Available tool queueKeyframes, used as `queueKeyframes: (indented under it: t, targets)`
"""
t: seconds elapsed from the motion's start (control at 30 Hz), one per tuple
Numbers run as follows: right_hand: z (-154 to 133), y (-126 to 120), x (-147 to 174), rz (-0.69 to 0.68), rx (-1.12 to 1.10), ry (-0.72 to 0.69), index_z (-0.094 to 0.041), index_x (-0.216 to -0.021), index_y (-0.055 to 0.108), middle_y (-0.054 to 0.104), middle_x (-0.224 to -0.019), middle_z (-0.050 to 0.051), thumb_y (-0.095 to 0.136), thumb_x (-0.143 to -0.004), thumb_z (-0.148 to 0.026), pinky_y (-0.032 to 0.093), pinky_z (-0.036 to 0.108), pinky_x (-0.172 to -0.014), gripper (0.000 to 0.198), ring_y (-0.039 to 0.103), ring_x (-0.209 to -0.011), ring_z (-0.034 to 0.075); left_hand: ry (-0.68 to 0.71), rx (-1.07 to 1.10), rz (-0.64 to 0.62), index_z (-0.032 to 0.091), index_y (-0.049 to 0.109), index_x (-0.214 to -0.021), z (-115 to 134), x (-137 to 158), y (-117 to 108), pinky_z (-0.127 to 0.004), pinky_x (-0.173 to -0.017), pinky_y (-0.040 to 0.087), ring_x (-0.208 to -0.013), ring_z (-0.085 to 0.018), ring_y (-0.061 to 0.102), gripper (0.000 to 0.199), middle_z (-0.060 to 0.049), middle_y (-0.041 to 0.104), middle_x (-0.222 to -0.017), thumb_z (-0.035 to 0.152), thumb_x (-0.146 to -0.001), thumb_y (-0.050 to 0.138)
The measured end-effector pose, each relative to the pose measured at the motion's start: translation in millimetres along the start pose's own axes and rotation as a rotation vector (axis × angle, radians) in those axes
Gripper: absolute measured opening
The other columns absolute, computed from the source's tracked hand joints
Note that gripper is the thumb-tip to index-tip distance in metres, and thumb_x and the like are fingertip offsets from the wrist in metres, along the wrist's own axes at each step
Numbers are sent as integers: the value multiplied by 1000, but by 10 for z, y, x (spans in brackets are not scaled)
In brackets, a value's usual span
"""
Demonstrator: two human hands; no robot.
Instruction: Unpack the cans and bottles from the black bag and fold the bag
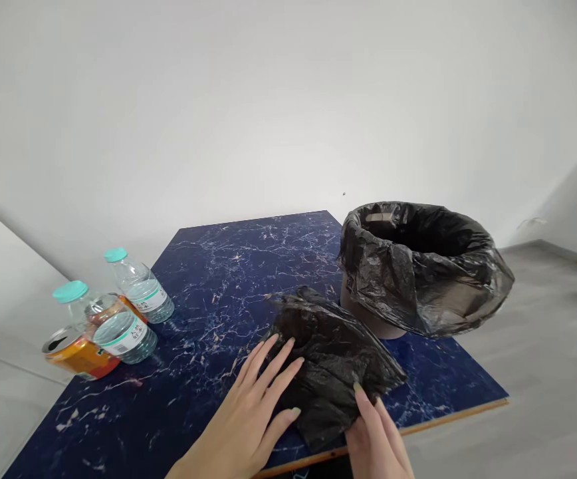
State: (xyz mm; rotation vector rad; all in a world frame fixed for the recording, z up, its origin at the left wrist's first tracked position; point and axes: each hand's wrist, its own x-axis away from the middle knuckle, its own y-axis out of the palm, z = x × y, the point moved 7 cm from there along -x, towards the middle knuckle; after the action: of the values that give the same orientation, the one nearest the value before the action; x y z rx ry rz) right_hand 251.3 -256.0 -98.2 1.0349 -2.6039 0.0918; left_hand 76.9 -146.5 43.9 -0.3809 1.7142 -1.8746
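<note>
Pressing my flat left hand and right hand on the crumpled black plastic bag at the blue marble-patterned table's near edge — gripping nothing; pinching an edge looks next.

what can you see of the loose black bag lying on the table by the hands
The loose black bag is thin, glossy, crinkled plastic, bunched into a flat, rumpled heap rather than spread open. It lies on the dark blue marbled table near its front edge, just in front of the bin lined with a similar bag. The left hand rests flat with fingertips on its left side; the right hand touches its lower right edge. Nothing shows inside it.
</note>
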Motion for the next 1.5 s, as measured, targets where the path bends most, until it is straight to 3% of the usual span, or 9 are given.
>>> queueKeyframes:
  t: [0.1, 0.27, 0.37, 0.47, 0.6, 0.8, 1.0, 1.2, 1.5]
  targets:
    - [-535, -213, -153, 54, 41, -136, -27, -169, 42, 59, -160, 11, 57, -103, -66, 62, 53, -108, 78, 56, -148, 40, 46, 50, -61, 43, 9, -174, 10, -164, 69, -55, -127, 46, -167, -35, 26, 73, 5, 28, -179, 44, -114, 48]
    - [-1408, -447, 60, 203, 361, -797, -32, -165, 44, 49, -167, 11, 61, -107, -36, 48, 65, -119, 61, 47, -154, 40, 81, 21, -51, 38, 10, -176, 82, -332, 103, -61, -131, 37, -168, -36, 17, 71, 1, 15, -182, 44, -115, 45]
    - [-1484, -81, 254, -57, 579, -1131, -33, -158, 53, 61, -158, 8, 57, -107, -21, 55, 58, -116, 52, 55, -149, 34, 141, 13, -69, 35, 11, -176, 160, -431, 190, -61, -135, 29, -169, -33, 15, 70, 1, 17, -182, 43, -115, 44]
    - [-1297, 357, 240, -300, 852, -1295, -27, -171, 34, 51, -167, 8, 54, -111, -32, 56, 57, -116, 64, 48, -156, 35, 145, 26, -73, 36, 9, -176, 119, -534, 315, -63, -136, 27, -168, -33, 16, 69, -1, 21, -181, 44, -115, 42]
    - [-1043, 631, -131, -365, 1100, -1282, -22, -176, 20, 35, -176, 10, 45, -115, -44, 47, 61, -124, 70, 36, -162, 35, 53, 42, -64, 37, 3, -176, -99, -636, 471, -65, -136, 24, -168, -34, 17, 69, -2, 19, -182, 46, -116, 37]
    - [-877, 562, -530, -387, 1234, -1130, -25, -174, 27, 31, -177, 4, 36, -116, -51, 45, 53, -127, 65, 34, -163, 30, -26, 81, -83, 37, 9, -175, -387, -700, 547, -64, -138, 17, -169, -33, 14, 67, 2, 19, -181, 53, -116, 35]
    - [-866, 553, -525, -373, 1263, -1136, -26, -175, 26, 30, -177, 4, 37, -115, -51, 45, 54, -126, 65, 35, -163, 31, 33, 195, -70, 40, 30, -172, -648, -769, 453, -54, -139, 21, -168, -29, 20, 59, 5, 28, -179, 53, -115, 36]
    - [-942, 495, -410, -412, 1196, -1121, -30, -176, 22, 27, -179, 4, 41, -116, -46, 42, 55, -129, 65, 28, -165, 30, -127, 464, 195, 31, 70, -140, -1174, -926, 220, -50, -129, 41, -152, -29, 53, 44, -3, 58, -164, 52, -113, 43]
    - [-918, 435, -33, -679, 1301, -1126, -36, -176, 4, 12, -182, 3, 48, -111, -58, 36, 67, -128, 82, 17, -167, 38, -277, 597, 396, 25, 76, -109, -1377, -799, 141, -38, -87, 59, -109, -29, 73, 41, -12, 77, -124, 51, -108, 45]
